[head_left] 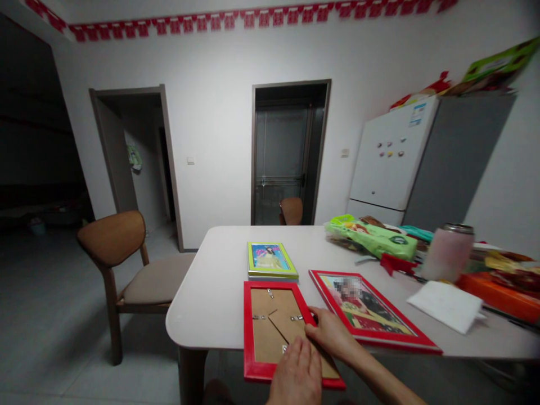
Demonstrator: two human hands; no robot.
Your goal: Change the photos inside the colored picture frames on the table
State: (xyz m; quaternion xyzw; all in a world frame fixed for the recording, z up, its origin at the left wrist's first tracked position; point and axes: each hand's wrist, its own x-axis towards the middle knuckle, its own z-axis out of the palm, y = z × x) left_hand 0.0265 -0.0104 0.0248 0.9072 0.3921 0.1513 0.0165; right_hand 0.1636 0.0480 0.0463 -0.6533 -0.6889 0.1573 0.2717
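Glossy red plastic frame (247,332) with matt brown fibreboard backing (265,337) and metal clips (258,317), on smooth matt table (211,304).

Probably a home: fridge (392,174), dining table (219,281) (dim).

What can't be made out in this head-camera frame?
- Head view: the picture side of the face-down red frame, pressed against the table.
- Its lower right backing, covered by the left hand and right hand; the right hand's grip is unclear.
- The face in the photo of the face-up red frame, blurred.
- The fridge magnets, too small.
- The orange package, cut off by the right edge.
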